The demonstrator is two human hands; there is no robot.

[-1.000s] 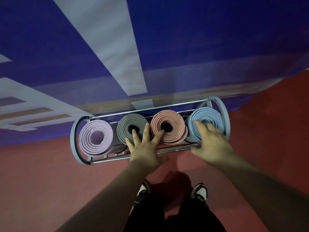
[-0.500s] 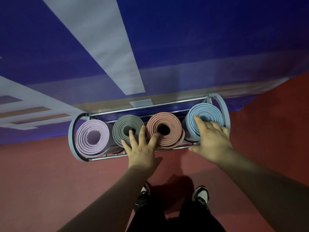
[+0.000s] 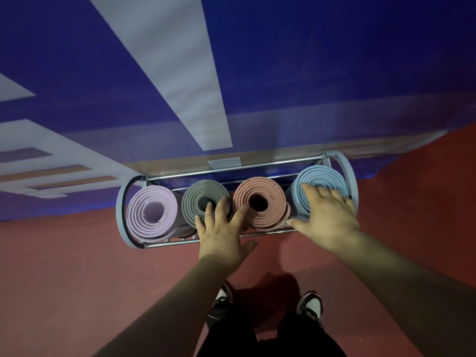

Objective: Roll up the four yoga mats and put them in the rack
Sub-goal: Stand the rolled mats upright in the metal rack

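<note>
A grey metal rack [image 3: 121,210] stands on the red floor against the wall, seen from above. Several rolled mats stand upright in it in a row: lilac mat [image 3: 152,211], grey mat [image 3: 199,197], pink mat [image 3: 268,202] and light blue mat [image 3: 322,179]. My left hand [image 3: 222,233] lies with spread straight fingers on the tops of the grey and pink mats. My right hand [image 3: 327,217] rests flat on top of the light blue mat and hides its front part.
A blue wall [image 3: 309,73] with pale stripes rises right behind the rack. Red floor [image 3: 64,266] spreads to the left, right and front. My two shoes [image 3: 310,305] stand just in front of the rack.
Both hands stay spread on the mat tops. The view has shifted slightly; the hands sit a little higher on the rolls than a second ago.
</note>
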